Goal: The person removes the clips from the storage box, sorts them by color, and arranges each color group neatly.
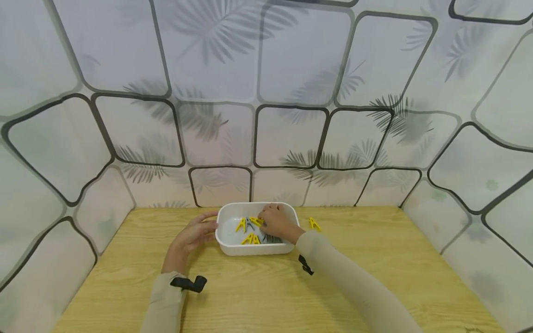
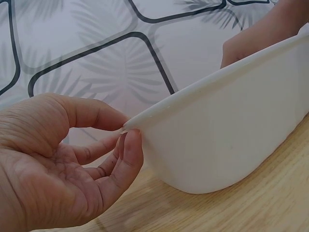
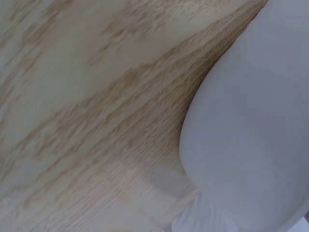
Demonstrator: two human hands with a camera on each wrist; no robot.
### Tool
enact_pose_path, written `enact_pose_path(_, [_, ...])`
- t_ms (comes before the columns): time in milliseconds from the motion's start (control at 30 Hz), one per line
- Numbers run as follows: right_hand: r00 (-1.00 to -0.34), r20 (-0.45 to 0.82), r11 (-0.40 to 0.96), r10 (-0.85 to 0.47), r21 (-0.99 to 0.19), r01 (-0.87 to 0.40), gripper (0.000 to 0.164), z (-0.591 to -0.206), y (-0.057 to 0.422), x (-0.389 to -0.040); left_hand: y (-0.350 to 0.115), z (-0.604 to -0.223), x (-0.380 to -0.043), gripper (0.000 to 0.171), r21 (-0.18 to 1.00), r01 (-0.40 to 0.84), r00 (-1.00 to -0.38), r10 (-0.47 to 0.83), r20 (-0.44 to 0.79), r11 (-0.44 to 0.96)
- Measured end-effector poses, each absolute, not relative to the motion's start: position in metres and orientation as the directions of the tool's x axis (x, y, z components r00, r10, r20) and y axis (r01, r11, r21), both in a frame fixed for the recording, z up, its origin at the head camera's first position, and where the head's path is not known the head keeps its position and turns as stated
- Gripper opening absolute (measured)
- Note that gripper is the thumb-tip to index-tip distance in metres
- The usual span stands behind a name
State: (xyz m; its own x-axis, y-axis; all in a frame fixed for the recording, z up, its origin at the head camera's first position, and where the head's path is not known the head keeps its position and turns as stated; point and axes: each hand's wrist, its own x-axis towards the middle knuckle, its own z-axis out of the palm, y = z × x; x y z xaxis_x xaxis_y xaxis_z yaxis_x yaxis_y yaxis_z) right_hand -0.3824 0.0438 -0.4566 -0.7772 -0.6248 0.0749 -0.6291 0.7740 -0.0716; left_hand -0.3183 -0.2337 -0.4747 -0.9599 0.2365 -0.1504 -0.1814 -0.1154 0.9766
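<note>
The left hand (image 2: 63, 159), palm toward the camera, has its fingers bent and their tips together at the rim of a white tub (image 2: 212, 130), touching it at the near end. The tub stands on a wood-grain table (image 2: 270, 198). Part of the right hand (image 2: 265, 36) dips behind the far rim, its fingers hidden. Behind is a pale wall (image 2: 111, 58) with dark rounded outlines and grey fronds.

A small indoor nook, closed in on three sides; whether in a home or some other building cannot be told. Wall covering (image 1: 220, 69) printed with grey leaves and rounded dark outlines rises behind the far edge of the wood-grain tabletop (image 1: 250, 291) and along its left and right edges. The white tub (image 1: 256, 250) and yellow clips (image 1: 243, 221) look like household goods.
</note>
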Motion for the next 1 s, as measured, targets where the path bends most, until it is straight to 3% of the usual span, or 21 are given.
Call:
enact_pose_path(333, [-0.783,0.098,0.773,-0.615,-0.123,-0.622,0.024,-0.458,0.040,-0.381,-0.235,-0.479,-0.320,0.062,0.976,-0.180,-0.961,0.232,-0.148,-0.123])
enact_pose_path(1000, [-0.802,0.154,0.801,-0.576,-0.089,-0.592,0.028,-0.464,0.036,-0.382,-0.235,-0.475,-0.318,0.058,0.976,-0.178,-0.958,0.249,-0.143,-0.123])
